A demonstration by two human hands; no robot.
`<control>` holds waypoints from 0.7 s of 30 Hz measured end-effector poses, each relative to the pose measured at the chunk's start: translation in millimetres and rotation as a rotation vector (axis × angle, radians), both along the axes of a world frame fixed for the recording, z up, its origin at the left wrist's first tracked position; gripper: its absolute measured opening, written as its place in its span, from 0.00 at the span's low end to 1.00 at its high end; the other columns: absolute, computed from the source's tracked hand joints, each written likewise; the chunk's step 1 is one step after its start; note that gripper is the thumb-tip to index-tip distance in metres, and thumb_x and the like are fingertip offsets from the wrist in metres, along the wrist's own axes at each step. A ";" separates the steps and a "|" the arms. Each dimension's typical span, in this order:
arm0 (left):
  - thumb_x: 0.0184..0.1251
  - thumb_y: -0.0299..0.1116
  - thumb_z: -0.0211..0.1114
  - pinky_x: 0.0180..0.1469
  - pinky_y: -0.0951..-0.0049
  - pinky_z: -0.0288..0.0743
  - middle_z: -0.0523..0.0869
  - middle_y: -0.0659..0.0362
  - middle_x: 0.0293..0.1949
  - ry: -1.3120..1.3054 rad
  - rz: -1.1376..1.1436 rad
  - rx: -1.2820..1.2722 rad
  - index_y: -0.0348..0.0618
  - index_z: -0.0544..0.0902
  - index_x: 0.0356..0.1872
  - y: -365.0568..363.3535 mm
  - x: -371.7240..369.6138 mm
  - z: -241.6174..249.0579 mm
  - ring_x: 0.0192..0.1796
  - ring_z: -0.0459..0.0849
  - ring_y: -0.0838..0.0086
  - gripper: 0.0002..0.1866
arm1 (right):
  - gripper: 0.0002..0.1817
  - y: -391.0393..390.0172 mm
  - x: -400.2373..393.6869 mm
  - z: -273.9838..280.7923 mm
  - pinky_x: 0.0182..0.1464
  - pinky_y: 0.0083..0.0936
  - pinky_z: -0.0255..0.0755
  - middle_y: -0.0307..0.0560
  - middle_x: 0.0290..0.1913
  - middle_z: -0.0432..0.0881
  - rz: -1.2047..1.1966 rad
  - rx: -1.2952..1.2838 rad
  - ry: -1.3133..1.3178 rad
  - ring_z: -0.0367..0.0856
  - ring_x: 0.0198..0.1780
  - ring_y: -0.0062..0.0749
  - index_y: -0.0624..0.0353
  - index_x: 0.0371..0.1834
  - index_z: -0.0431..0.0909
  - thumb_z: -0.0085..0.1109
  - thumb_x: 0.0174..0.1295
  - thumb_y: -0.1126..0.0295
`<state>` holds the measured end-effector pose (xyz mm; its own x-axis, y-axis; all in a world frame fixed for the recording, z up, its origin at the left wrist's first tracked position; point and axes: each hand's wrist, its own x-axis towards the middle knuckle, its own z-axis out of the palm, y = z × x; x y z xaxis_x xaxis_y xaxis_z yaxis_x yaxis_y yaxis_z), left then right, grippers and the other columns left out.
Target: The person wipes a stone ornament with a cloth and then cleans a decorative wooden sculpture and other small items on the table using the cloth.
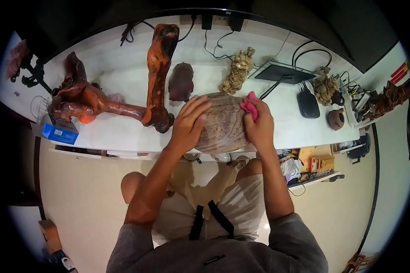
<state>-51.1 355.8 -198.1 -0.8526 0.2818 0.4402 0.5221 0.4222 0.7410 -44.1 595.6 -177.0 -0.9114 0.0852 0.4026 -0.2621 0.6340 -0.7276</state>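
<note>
A large rounded object with brown-grey wavy banding [223, 123], perhaps stone or wood, sits at the front edge of the white cabinet top. My left hand [189, 123] lies against its left side, fingers stretched over the surface. At its right side, my right hand [262, 125] is closed around a bunched pink cloth [250, 105], which touches the banded surface. A dark reddish-brown oval piece [181, 82] is just behind my left hand. Behind the rounded object stands a pale carved figure [239, 70].
Glossy root-wood carving [157, 68] rises at left, beside a blue box [59, 132]. On the right are a tablet-like panel [282, 73], a black router [308, 103] and a small brown teapot [336, 119]. An open drawer [314, 166] with clutter juts out below. Cables run along the back.
</note>
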 end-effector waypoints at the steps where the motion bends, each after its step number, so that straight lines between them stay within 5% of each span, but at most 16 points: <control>1: 0.79 0.42 0.52 0.75 0.55 0.59 0.74 0.50 0.70 0.018 0.008 0.026 0.40 0.74 0.69 0.8 1.4 0.8 0.76 0.65 0.52 0.25 | 0.21 -10.1 1.4 5.3 0.67 0.38 0.69 0.64 0.61 0.78 0.056 0.015 0.018 0.77 0.64 0.55 0.67 0.59 0.76 0.58 0.63 0.72; 3: 0.78 0.43 0.53 0.74 0.54 0.61 0.74 0.48 0.70 0.045 0.010 0.146 0.38 0.72 0.70 4.0 0.8 0.5 0.75 0.66 0.50 0.27 | 0.23 -33.8 2.9 18.3 0.69 0.37 0.66 0.63 0.64 0.76 0.158 0.043 0.061 0.75 0.67 0.52 0.67 0.64 0.73 0.58 0.68 0.70; 6: 0.74 0.46 0.57 0.73 0.55 0.62 0.74 0.46 0.69 0.060 0.006 0.412 0.37 0.71 0.70 12.0 2.4 1.5 0.73 0.68 0.48 0.30 | 0.24 -72.9 16.5 46.1 0.72 0.34 0.62 0.60 0.67 0.74 0.506 -0.704 -0.248 0.71 0.70 0.45 0.66 0.69 0.68 0.53 0.74 0.67; 9: 0.66 0.38 0.64 0.71 0.57 0.64 0.76 0.47 0.65 0.109 0.020 0.405 0.38 0.76 0.63 7.8 10.1 13.7 0.69 0.72 0.49 0.26 | 0.23 -78.0 7.6 39.4 0.72 0.33 0.61 0.55 0.68 0.74 0.399 -0.803 -0.097 0.70 0.71 0.41 0.64 0.71 0.66 0.49 0.76 0.69; 12: 0.51 0.20 0.65 0.66 0.61 0.69 0.81 0.49 0.55 0.149 0.074 0.139 0.38 0.82 0.51 -4.8 17.9 14.5 0.62 0.78 0.53 0.21 | 0.21 -68.9 0.1 11.2 0.67 0.34 0.66 0.58 0.61 0.77 0.259 -0.497 0.033 0.76 0.63 0.45 0.64 0.66 0.70 0.53 0.71 0.71; 18: 0.53 0.20 0.62 0.64 0.58 0.71 0.80 0.49 0.57 0.007 0.225 0.107 0.40 0.83 0.51 -29.2 22.3 8.8 0.58 0.79 0.51 0.20 | 0.18 -72.4 5.8 22.3 0.62 0.37 0.69 0.59 0.54 0.79 0.202 -0.223 0.085 0.78 0.57 0.53 0.64 0.58 0.75 0.58 0.65 0.73; 21: 0.55 0.23 0.64 0.66 0.59 0.68 0.77 0.47 0.61 0.193 0.249 -0.018 0.40 0.82 0.51 -5.5 28.0 9.4 0.61 0.76 0.49 0.19 | 0.18 -74.1 6.9 23.0 0.61 0.38 0.70 0.58 0.54 0.80 0.221 -0.205 0.071 0.79 0.57 0.53 0.64 0.56 0.76 0.60 0.63 0.72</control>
